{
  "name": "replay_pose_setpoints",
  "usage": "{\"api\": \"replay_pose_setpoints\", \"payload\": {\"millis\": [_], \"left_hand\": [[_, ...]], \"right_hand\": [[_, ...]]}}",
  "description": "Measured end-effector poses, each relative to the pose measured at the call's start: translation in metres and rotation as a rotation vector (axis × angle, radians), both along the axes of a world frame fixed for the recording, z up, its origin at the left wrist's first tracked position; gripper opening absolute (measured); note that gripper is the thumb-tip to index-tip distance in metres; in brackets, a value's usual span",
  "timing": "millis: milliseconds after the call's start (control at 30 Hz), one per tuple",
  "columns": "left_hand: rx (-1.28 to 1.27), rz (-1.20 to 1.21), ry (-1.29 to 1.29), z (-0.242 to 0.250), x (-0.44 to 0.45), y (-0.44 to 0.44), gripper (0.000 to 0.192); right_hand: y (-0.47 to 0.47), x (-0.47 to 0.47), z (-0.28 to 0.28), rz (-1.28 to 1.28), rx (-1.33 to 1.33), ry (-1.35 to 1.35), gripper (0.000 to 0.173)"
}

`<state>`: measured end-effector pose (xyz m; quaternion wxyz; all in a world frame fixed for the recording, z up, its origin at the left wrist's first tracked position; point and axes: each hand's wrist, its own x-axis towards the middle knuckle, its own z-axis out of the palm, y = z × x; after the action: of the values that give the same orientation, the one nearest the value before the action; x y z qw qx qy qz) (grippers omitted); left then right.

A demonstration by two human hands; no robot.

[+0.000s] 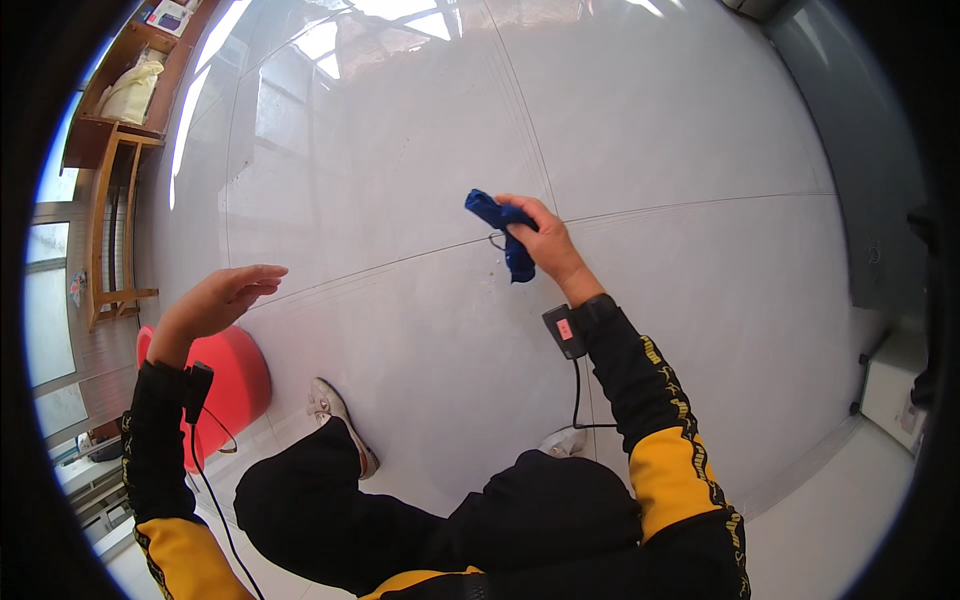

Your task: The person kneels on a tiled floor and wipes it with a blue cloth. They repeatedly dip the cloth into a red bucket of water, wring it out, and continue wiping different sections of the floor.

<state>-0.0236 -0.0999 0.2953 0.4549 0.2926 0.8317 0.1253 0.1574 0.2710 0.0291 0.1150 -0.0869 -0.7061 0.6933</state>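
My right hand (545,238) grips a bunched dark blue cloth (499,212), whose ends stick out above and below the fingers. A thin dark loop, perhaps a cord, shows at the cloth's left side. Small light crumbs (492,274) lie on the grey tiled floor (420,322) just left of the cloth. Whether the cloth touches the floor I cannot tell. My left hand (229,295) is held in the air at the left, empty, with its fingers stretched out together. Below it, partly behind the forearm, is a red plastic bucket (238,373).
A wooden stool or frame (97,232) lies at the left beside a wooden cabinet (166,105) holding a pale bag (133,92). A grey cabinet (862,150) borders the floor at right, with a white box (889,390) below it. Cables run from both wrist devices.
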Motion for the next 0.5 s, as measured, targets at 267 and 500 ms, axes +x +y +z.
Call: {"api": "replay_pose_setpoints", "payload": {"millis": [267, 500], "left_hand": [[0.017, 0.104, -0.052, -0.07, -0.01, -0.022, 0.053], [0.22, 0.134, 0.143, -0.116, 0.017, -0.074, 0.054]], "right_hand": [[0.191, 0.256, 0.01, -1.056, -0.101, -0.351, 0.045], [0.127, 0.302, -0.044, -1.166, 0.814, -0.648, 0.046]]}}
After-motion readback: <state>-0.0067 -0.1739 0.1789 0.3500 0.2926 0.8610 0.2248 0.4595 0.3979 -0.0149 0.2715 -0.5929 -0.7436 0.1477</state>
